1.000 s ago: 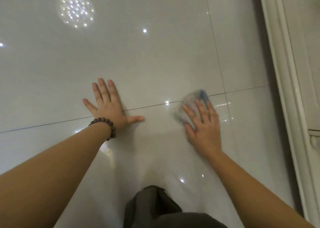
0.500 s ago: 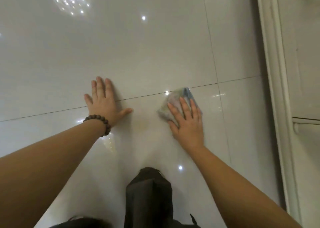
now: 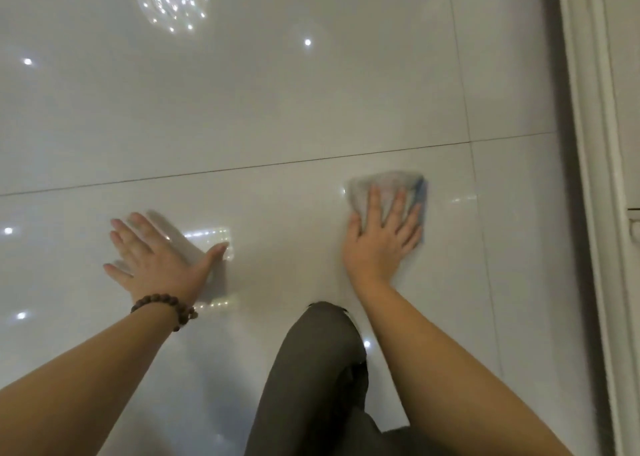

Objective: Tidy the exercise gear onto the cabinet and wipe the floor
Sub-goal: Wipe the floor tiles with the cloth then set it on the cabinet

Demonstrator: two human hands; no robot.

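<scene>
- Glossy pale tile floor fills the view, with a grout line crossing the middle.
- White door frame runs along the 3 o'clock edge.
- A bent knee in dark trousers sits at 6 o'clock.
- Left hand, at 8 o'clock, lies flat with fingers spread, bracing.
- Right hand, at 3 o'clock, fingers splayed, presses the cloth to the tile.
- Wiping well likely calls for even palm pressure and overlapping strokes toward the frame.

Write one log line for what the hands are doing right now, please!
step: wiping floor | right hand: flat on cloth, pressed to floor tile | left hand: spread, empty | bead bracelet: left wrist
</scene>
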